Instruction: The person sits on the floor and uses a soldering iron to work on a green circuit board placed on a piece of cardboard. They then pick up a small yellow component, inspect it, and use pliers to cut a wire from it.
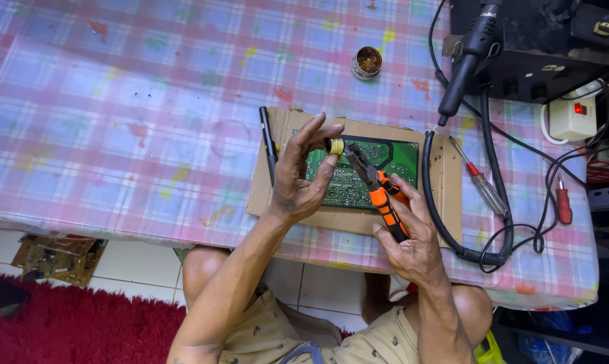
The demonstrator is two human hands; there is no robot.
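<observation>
Head view: the left hand (297, 178) pinches a small yellow coil component (335, 145) in its fingers above the green circuit board (385, 158), which lies on cardboard (446, 195) on the desk (115, 101). The right hand (412, 243) grips orange-handled pliers (375, 185), their tips at the coil. Trimming or straightening its leads seems in hand; that calls for steady, precise pressure.

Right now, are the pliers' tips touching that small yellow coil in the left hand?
Touching. The head view shows the pliers, held by the right hand, with tips meeting the small yellow coil pinched in the left hand; no gap shows.
</observation>
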